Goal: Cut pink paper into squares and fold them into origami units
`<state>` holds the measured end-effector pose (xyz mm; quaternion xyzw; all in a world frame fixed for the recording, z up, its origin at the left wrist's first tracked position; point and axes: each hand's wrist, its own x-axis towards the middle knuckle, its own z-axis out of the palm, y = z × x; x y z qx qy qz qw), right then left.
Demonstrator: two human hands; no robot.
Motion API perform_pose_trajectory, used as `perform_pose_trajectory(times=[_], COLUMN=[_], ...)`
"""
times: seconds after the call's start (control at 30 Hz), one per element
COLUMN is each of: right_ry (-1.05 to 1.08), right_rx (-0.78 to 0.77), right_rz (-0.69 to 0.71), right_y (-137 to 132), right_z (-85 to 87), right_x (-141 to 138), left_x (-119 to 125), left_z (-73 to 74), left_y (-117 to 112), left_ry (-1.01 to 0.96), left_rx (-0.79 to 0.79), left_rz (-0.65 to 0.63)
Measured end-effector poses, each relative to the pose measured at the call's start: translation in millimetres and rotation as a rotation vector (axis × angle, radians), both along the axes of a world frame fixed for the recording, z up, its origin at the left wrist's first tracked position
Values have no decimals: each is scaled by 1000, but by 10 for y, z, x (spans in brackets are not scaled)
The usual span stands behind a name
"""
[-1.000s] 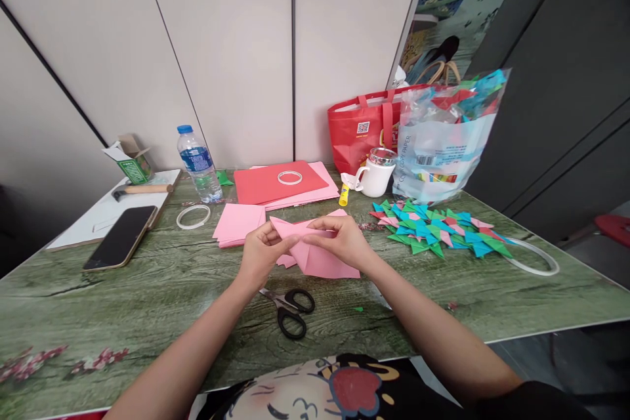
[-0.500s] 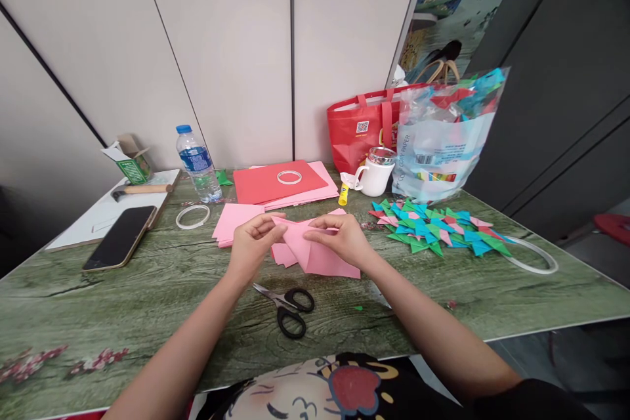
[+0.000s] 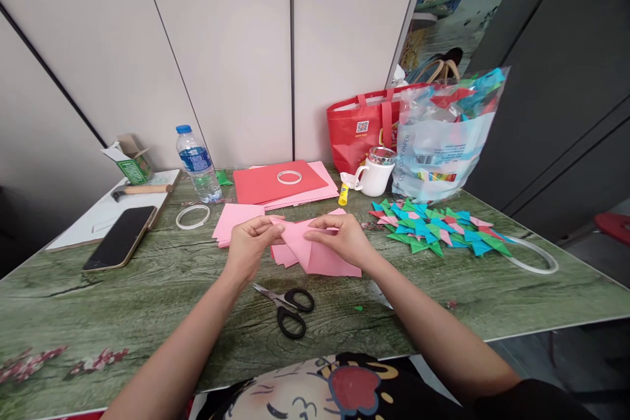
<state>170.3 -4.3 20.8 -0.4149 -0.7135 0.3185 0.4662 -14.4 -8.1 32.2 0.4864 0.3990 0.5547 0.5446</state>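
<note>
Between my two hands is a partly folded sheet of pink paper [image 3: 322,257], lifted above the table with a crease down its middle. My left hand [image 3: 253,244] pinches its upper left corner between thumb and fingers. On the upper right edge, my right hand [image 3: 341,236] is closed with thumb and fingers on the paper. Behind and under it lie more pink pieces, partly hidden, with a stack of pink squares [image 3: 236,222] to the left. Black-handled scissors [image 3: 287,308] rest on the table nearer to me, blades pointing left.
Red sheets [image 3: 260,185], a white mug [image 3: 378,174] and a yellow glue stick [image 3: 343,195] stand behind. Folded paper pieces [image 3: 433,226] are piled right, before a plastic bag [image 3: 438,151]. Left are a bottle [image 3: 199,167], a phone [image 3: 121,238] and a hammer [image 3: 142,189].
Almost nothing differs. The pink paper and my fingers have shifted very slightly; both hands keep their grip on it.
</note>
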Motion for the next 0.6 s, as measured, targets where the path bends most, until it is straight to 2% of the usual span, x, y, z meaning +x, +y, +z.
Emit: perform_pose_trajectory(times=[0.3,0.6], right_ry=[20,40], right_rx=[-23,-15], right_rz=[33,9], right_y=[-8,0], right_z=[2,0], right_x=[-3,-11], left_x=[-8,12], left_z=[-8,-2], left_y=[-11,-3], left_ry=[14,10], left_rx=[-18,-15], left_rz=[22,26])
